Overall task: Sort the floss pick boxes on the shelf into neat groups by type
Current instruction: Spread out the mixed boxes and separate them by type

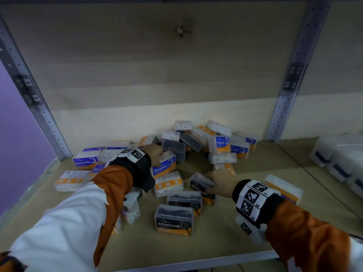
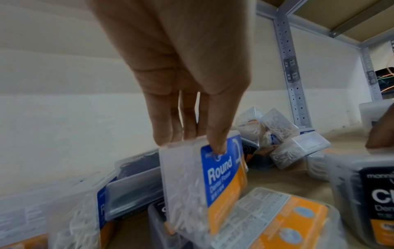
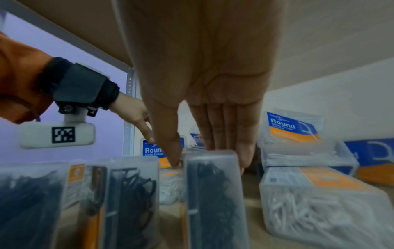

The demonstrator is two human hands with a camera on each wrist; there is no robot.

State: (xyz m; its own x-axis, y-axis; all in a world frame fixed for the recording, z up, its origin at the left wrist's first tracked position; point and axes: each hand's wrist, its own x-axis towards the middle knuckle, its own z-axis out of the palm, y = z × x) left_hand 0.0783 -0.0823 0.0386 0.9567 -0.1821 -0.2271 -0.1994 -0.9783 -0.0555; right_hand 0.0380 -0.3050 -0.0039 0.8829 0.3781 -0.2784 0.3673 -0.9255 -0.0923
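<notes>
Clear floss pick boxes lie mixed on the wooden shelf (image 1: 225, 238). My left hand (image 1: 155, 154) grips the top of a tilted blue-and-orange Round box (image 1: 164, 166), thumb on its label and fingers behind, as the left wrist view shows on the Round box (image 2: 221, 183). My right hand (image 1: 217, 181) holds a black Charcoal box (image 1: 199, 186) by its top, thumb one side and fingers the other, clear on the Charcoal box (image 3: 213, 193). Two more Charcoal boxes (image 1: 174, 219) stand in a line in front of it. Smooth boxes (image 1: 85, 160) sit at the left.
A jumbled pile of boxes (image 1: 206, 140) rests against the back wall. Flat orange-backed boxes (image 1: 169, 183) lie between my hands, and one box (image 1: 283, 187) lies beside my right wrist. Pale containers (image 1: 337, 158) fill the neighbouring bay. Metal uprights (image 1: 290, 75) frame the shelf.
</notes>
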